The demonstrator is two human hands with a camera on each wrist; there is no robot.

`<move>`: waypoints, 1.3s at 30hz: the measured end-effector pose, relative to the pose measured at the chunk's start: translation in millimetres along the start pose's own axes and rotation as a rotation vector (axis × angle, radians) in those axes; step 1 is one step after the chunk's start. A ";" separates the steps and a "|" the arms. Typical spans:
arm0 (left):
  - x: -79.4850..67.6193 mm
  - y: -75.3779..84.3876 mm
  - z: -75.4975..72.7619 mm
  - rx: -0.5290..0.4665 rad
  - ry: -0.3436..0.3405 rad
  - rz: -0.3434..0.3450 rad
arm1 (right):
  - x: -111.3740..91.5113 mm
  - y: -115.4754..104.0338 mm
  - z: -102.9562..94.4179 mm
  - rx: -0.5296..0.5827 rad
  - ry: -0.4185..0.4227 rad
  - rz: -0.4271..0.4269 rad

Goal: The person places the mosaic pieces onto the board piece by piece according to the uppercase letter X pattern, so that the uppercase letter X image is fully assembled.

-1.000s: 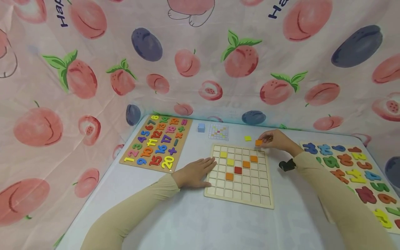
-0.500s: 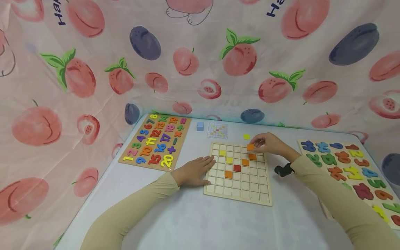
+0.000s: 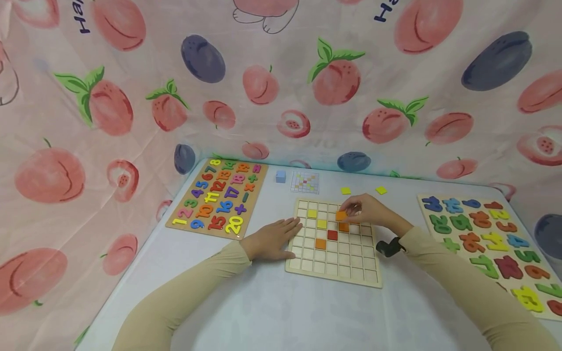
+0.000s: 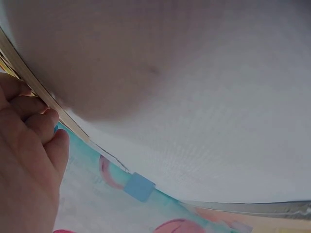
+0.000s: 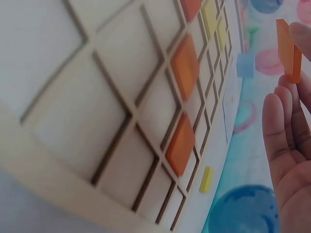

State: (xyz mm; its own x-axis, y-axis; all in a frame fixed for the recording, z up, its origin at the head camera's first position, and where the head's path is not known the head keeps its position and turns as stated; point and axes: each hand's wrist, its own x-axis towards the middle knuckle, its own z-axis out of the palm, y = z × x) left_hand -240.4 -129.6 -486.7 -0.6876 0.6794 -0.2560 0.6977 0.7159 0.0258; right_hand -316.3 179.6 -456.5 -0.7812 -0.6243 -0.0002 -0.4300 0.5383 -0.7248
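My right hand (image 3: pixel 366 210) pinches an orange square tile (image 3: pixel 341 215) over the upper middle of a wooden grid board (image 3: pixel 351 269). In the right wrist view this tile (image 5: pixel 289 52) stands on edge between thumb and fingertips, apart from the board. My left hand (image 3: pixel 273 240) rests on the board's left edge, fingers straight. A red tile (image 3: pixel 332 235) sits in the grid, with yellow tiles (image 3: pixel 312 213) towards the upper left and an orange tile (image 3: pixel 320 243) at lower left. Up and right of the red one are two orange tiles (image 5: pixel 185 68), one hidden by my hand in the head view.
Behind the board lie two loose yellow tiles (image 3: pixel 346 190), a printed pattern card (image 3: pixel 305 182) and a light blue block (image 3: pixel 281 177). Number puzzle boards stand left (image 3: pixel 239 236) and right (image 3: pixel 423 207). A fruit-print cloth (image 3: pixel 263 126) hangs behind the table.
My right hand has carried the orange tile left from beyond the board's upper right edge to over its upper middle. A second loose yellow tile now shows. The left hand stays put.
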 end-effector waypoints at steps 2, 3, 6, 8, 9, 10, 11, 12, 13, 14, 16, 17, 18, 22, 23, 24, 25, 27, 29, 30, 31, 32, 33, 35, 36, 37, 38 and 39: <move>-0.2 0.0 -0.1 -0.005 0.002 -0.001 | 0.0 -1.4 3.1 0.018 -0.006 -0.020; -0.2 0.0 -0.1 -0.006 0.001 -0.002 | -0.1 -2.0 4.7 0.026 -0.010 -0.031; -0.9 0.1 -1.1 -0.008 0.002 -0.002 | 0.7 -3.0 9.7 0.054 -0.025 -0.050; -1.2 0.4 -1.6 -0.010 0.003 0.000 | 1.1 -3.4 13.2 0.067 -0.036 -0.067; -1.4 0.4 -1.8 -0.010 0.004 0.001 | 1.2 -3.7 15.0 0.069 -0.041 -0.075; -1.5 0.4 -1.9 -0.010 0.004 0.003 | 1.5 -4.3 16.8 0.074 -0.046 -0.078; -1.5 0.4 -1.9 -0.009 0.003 0.005 | 1.3 -5.2 18.5 0.075 -0.050 -0.084; -1.6 0.3 -1.9 -0.007 0.003 0.007 | 1.2 -6.4 20.3 0.078 -0.052 -0.087; -1.7 0.2 -2.0 -0.004 0.003 0.009 | 1.3 -7.3 22.2 0.082 -0.055 -0.090; -1.8 0.0 -2.0 -0.004 0.005 0.012 | 1.5 -8.1 24.3 0.081 -0.057 -0.090; -1.9 -0.1 -1.9 -0.003 0.010 0.017 | 1.4 -11.7 28.0 0.092 -0.064 -0.081; -1.9 -0.3 -1.9 -0.002 0.008 0.016 | 1.4 -13.4 29.9 0.099 -0.068 -0.077; -1.9 -0.3 -2.0 -0.003 0.008 0.016 | 1.5 -15.1 31.9 0.107 -0.073 -0.072; -1.4 -0.3 -1.4 -0.002 0.000 0.011 | 2.0 -20.6 40.7 0.125 -0.102 -0.076; -1.4 -0.3 -1.4 -0.004 0.000 0.011 | 2.3 -21.8 43.0 0.122 -0.110 -0.081; -1.4 -0.2 -1.4 -0.005 0.001 0.011 | 2.7 -22.8 45.4 0.120 -0.119 -0.090; -1.5 -0.2 -1.5 -0.004 0.001 0.011 | 3.2 -23.6 47.9 0.118 -0.127 -0.100; -1.8 -0.1 -1.6 -0.004 0.003 0.011 | 4.1 -25.5 52.4 0.119 -0.146 -0.109; -2.0 -0.1 -1.5 -0.005 0.009 0.013 | 5.1 -27.6 56.0 0.115 -0.163 -0.111; -1.9 -0.3 -1.3 -0.003 0.009 0.013 | 5.5 -28.3 57.9 0.118 -0.172 -0.112; -1.8 -0.4 -1.1 -0.001 0.011 0.014 | 5.9 -29.0 59.8 0.117 -0.179 -0.107; -1.6 -0.6 -0.8 -0.001 0.013 0.015 | 6.1 -29.7 61.4 0.114 -0.186 -0.108; -1.3 -0.8 -0.4 -0.002 0.014 0.016 | 6.4 -30.4 62.9 0.114 -0.192 -0.110; -0.6 -1.3 0.3 -0.002 0.015 0.017 | 7.3 -31.1 66.0 0.103 -0.202 -0.118; -0.3 -1.6 0.6 -0.002 0.014 0.016 | 7.7 -31.5 67.5 0.101 -0.209 -0.119; 0.0 -1.9 1.2 0.000 0.013 0.015 | 8.3 -32.1 68.8 0.096 -0.215 -0.119; 0.4 -2.2 1.7 -0.001 0.013 0.015 | 8.9 -32.6 70.0 0.091 -0.221 -0.124; 0.8 -2.5 2.2 0.002 0.012 0.014 | 9.6 -33.1 71.4 0.086 -0.226 -0.123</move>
State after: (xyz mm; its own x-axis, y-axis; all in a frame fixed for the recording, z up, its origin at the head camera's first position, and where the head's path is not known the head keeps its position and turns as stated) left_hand -242.3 -131.3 -489.1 -0.6803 0.6910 -0.2444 0.7075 0.7062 0.0272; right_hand -277.2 115.3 -481.7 -0.6001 -0.7980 -0.0552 -0.4680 0.4063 -0.7848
